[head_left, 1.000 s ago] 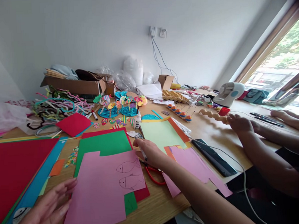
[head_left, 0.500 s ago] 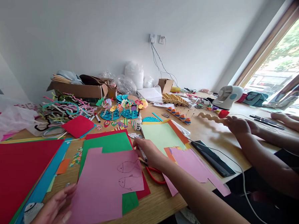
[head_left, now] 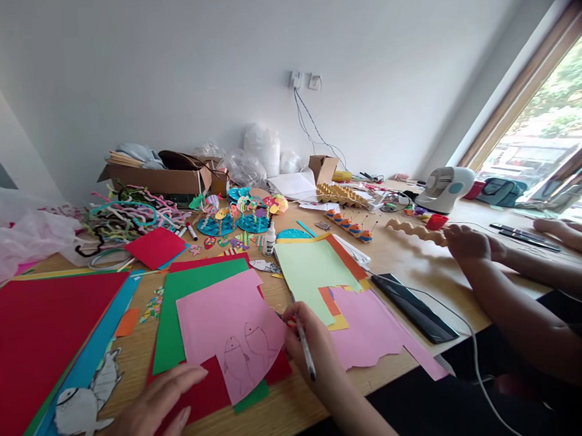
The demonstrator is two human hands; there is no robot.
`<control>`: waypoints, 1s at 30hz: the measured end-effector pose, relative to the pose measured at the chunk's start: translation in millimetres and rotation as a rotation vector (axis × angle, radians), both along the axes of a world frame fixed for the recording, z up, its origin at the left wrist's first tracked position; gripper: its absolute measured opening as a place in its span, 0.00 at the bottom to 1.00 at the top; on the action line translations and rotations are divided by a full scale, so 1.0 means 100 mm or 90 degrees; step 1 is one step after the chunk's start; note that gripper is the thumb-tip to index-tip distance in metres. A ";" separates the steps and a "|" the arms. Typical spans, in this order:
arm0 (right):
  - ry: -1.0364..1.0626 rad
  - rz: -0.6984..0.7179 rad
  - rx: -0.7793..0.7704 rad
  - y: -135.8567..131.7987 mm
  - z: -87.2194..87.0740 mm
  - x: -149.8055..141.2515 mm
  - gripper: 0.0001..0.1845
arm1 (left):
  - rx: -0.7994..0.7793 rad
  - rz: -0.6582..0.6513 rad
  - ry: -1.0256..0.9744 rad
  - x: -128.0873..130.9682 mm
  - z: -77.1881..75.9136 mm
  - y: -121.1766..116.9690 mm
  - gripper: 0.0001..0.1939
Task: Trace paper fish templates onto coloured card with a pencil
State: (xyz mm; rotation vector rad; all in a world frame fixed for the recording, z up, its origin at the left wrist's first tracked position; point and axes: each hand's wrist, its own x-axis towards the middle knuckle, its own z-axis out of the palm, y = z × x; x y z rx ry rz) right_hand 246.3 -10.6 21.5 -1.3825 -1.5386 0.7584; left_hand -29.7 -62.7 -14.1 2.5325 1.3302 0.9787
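Pen (head_left: 305, 350) across curled right hand (head_left: 316, 347); left hand (head_left: 147, 411) open, near pink paper (head_left: 227, 309)

The pink sheet (head_left: 203, 314) bears two fish (head_left: 237, 364) in dark outline. One cutout (head_left: 77, 410) is white with a black band. The fan (head_left: 445, 189) is white and pale blue; the cup (head_left: 436, 221) is red.
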 end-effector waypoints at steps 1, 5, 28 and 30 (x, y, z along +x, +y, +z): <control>-0.027 -0.011 0.038 -0.05 -0.05 -0.05 0.07 | 0.036 -0.013 0.039 0.05 0.03 0.04 0.25; -0.075 -0.005 0.106 -0.18 -0.23 -0.23 0.09 | 0.118 -0.039 0.167 0.14 0.03 0.20 0.31; -0.433 -0.027 -0.062 0.11 0.13 0.62 0.18 | -0.750 -0.143 -0.524 0.93 0.54 0.49 0.24; -0.436 -0.030 -0.068 0.12 0.12 0.60 0.18 | -0.790 -0.159 -0.529 1.07 0.65 0.56 0.25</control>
